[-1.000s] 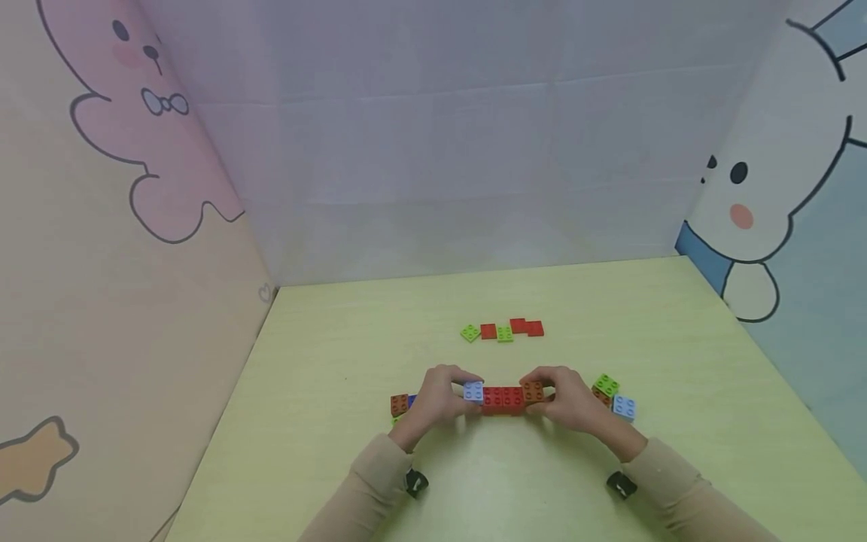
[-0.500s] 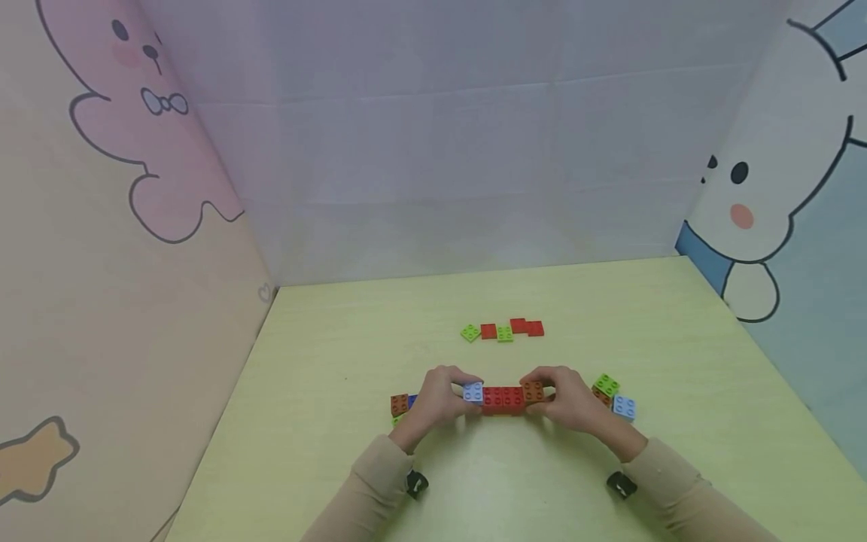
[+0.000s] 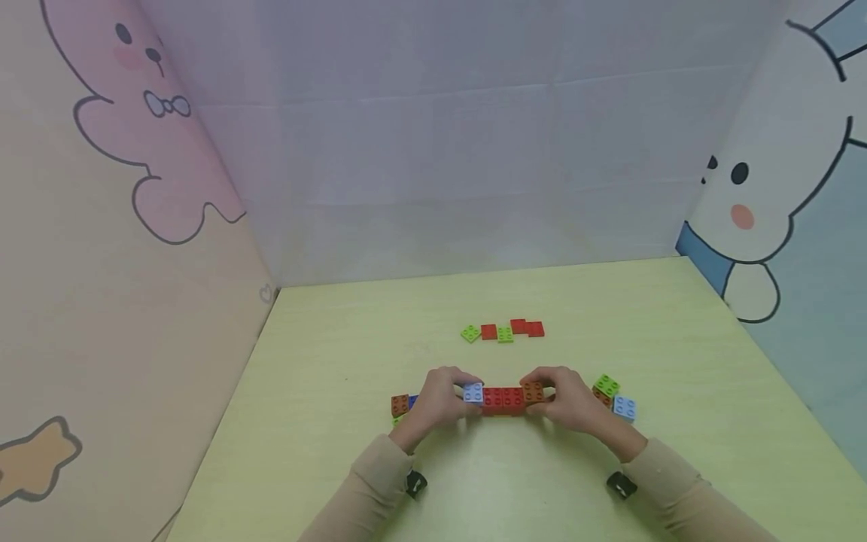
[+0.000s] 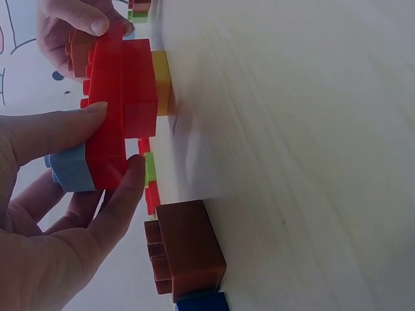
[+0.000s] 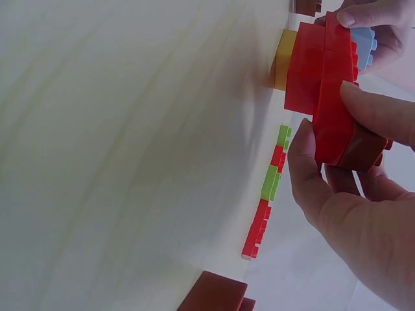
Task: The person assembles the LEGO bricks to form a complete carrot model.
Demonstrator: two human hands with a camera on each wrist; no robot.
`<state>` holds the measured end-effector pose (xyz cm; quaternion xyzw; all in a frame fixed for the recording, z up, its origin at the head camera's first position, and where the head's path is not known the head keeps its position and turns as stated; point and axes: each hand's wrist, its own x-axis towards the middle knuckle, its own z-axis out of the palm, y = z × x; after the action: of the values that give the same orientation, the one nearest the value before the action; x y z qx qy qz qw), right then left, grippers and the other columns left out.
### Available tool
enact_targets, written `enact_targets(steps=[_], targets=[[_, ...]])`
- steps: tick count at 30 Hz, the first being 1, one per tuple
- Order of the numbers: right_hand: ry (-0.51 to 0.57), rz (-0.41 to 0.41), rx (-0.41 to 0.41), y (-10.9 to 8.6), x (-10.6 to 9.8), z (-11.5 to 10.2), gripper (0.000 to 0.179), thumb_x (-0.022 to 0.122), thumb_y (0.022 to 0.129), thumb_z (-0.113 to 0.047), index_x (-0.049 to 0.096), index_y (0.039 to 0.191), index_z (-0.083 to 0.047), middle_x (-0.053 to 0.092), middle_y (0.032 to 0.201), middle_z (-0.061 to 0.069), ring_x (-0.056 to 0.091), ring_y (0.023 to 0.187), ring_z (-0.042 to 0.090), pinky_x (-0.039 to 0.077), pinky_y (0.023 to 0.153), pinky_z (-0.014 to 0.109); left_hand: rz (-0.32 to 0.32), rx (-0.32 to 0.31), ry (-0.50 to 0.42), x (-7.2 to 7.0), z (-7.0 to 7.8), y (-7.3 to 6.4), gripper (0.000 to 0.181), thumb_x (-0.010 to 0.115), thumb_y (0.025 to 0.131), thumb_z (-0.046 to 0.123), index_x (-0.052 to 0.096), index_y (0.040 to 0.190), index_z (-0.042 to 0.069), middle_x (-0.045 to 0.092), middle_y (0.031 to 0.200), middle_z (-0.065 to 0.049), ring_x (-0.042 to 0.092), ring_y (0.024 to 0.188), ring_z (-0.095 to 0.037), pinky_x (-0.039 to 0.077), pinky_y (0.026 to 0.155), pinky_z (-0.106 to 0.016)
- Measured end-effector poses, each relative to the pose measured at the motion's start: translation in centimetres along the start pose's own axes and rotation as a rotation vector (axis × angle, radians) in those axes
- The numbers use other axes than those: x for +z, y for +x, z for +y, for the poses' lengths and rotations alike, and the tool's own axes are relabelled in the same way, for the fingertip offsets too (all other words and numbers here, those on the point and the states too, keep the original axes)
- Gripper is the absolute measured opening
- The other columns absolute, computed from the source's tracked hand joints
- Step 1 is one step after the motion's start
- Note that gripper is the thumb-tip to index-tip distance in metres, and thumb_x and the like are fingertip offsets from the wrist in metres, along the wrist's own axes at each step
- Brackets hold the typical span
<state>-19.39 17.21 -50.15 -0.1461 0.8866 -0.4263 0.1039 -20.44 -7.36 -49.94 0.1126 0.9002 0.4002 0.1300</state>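
Both hands grip one joined stack of toy building bricks in front of the body. At its base is a yellow brick point(image 4: 162, 84), under a red brick point(image 4: 139, 91). Longer red bricks point(image 3: 503, 399) overhang it on both sides. A light blue brick point(image 3: 473, 393) tops the left end, and a brown brick point(image 3: 533, 391) tops the right. The left hand point(image 3: 443, 395) pinches the left overhang, thumb on red, another finger reaching underneath. On the opposite end, the right hand point(image 3: 569, 399) has its thumb and fingers round the red and brown bricks. The far fingers are partly hidden.
Thin red plates point(image 3: 489, 332) and lime plates point(image 3: 470, 333) lie in a row farther back. By the right hand sit a lime brick point(image 3: 606, 385), a brown brick and a light blue brick point(image 3: 624, 407). Beside the left wrist is another brown brick point(image 3: 400, 405) with blue and green pieces.
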Motion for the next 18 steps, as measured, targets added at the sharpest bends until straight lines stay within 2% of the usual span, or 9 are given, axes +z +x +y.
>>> enact_targets(steps=[10,18], targets=[[0.001,-0.002,-0.013,-0.08,-0.03,-0.07,0.035,0.078,0.077,-0.002,0.067,0.109,-0.005,0.063,0.102,0.0,0.058,0.1,0.024,0.05,0.082,0.043,0.004,0.053,-0.037,0.13,-0.13,-0.17,0.035,0.085,0.07,0.008,0.074,0.103,0.012,0.061,0.099,0.004,0.057,0.087,-0.013,0.05,0.068,-0.026],[-0.003,-0.003,-0.029,-0.17,-0.11,-0.05,0.034,0.078,0.077,-0.002,0.067,0.109,-0.005,0.063,0.102,0.0,0.058,0.099,0.024,0.05,0.081,0.043,0.054,0.068,0.012,-0.16,-0.67,-0.79,0.041,0.086,0.071,0.018,0.072,0.109,0.012,0.064,0.104,0.005,0.06,0.096,-0.016,0.049,0.079,-0.032]])
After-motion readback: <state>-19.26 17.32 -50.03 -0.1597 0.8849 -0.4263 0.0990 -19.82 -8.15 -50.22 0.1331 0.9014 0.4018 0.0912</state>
